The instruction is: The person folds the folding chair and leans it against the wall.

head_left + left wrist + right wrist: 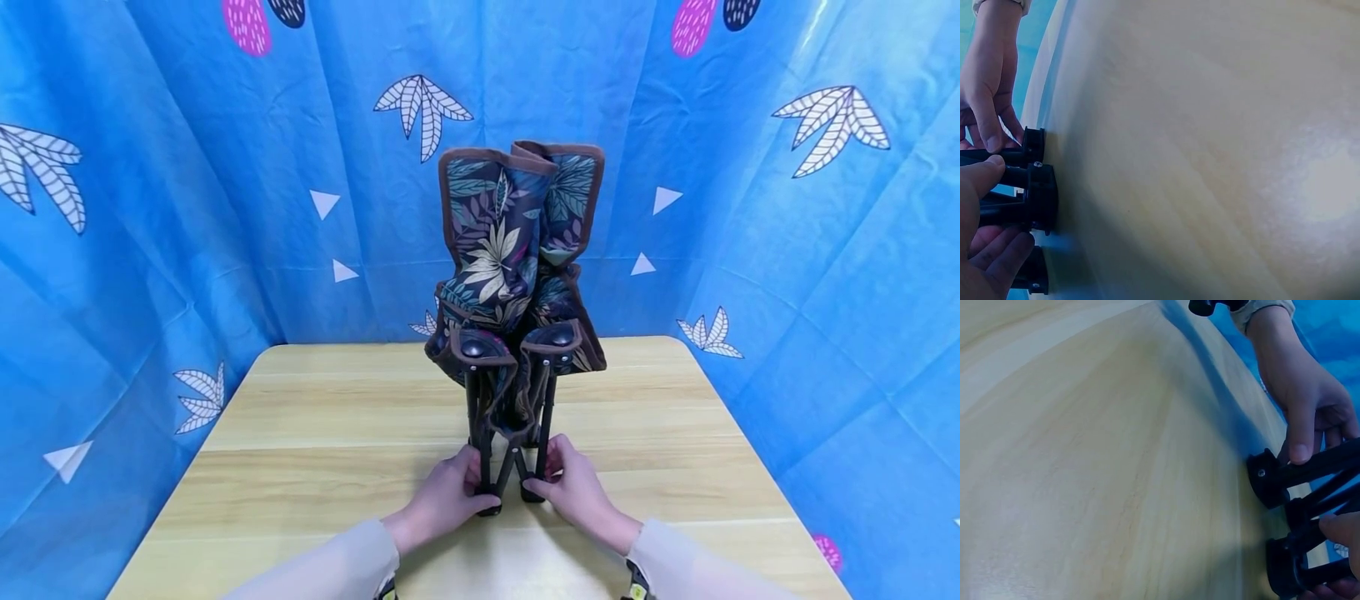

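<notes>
A folding camp chair with dark leaf-patterned fabric and brown edging stands upright on the wooden table, its black legs drawn close together. My left hand grips the near left leg just above its foot, thumb in front and fingers behind. Low on the near right leg, my right hand holds on in a similar way. Between these legs, crossed struts meet at a pivot. Both wrist views show the hands around the black tubes; the rear legs are mostly hidden.
The pale wooden table has rounded far corners. A blue patterned curtain hangs behind it and along both sides, close to the edges. The chair's fabric top rises well above the tabletop near the far curtain.
</notes>
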Demonstrator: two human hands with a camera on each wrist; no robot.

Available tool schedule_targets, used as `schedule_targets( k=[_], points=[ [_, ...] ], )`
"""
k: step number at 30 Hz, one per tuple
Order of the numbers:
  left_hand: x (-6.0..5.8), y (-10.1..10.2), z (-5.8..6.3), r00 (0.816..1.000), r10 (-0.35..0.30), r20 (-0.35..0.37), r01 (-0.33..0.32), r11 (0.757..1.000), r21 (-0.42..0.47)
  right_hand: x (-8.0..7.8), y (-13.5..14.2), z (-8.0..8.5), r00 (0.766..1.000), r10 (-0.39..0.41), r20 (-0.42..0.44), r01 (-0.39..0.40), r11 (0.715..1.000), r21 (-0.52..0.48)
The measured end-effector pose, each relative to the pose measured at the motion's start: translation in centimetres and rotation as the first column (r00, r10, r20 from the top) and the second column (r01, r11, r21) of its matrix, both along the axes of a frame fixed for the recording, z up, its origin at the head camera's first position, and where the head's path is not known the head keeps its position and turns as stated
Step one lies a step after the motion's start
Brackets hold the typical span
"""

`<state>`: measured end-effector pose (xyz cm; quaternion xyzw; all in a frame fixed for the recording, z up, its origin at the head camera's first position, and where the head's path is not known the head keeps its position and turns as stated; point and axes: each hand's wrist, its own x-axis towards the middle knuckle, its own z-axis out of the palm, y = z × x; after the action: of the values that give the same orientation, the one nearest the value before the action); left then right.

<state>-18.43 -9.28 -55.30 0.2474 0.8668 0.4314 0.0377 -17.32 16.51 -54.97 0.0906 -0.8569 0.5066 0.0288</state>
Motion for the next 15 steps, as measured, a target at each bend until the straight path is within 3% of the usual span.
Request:
schedule_targets(
  k=[7,15],
  points=[
    [-0.6,0.3,-0.2,0.998,0.014,-0.063,-0.016,1.000,-0.018,-0.6,-0.5,-0.3,1.000,-0.010,-0.030,0.010,1.000,0.020],
    [-1.5,0.3,-0.2,0.998,0.015,-0.069,-0.016,1.000,-0.016,-1.4,-1.1,-0.1,0.998,-0.034,-0.046,0.036,0.998,0.041]
  ],
)
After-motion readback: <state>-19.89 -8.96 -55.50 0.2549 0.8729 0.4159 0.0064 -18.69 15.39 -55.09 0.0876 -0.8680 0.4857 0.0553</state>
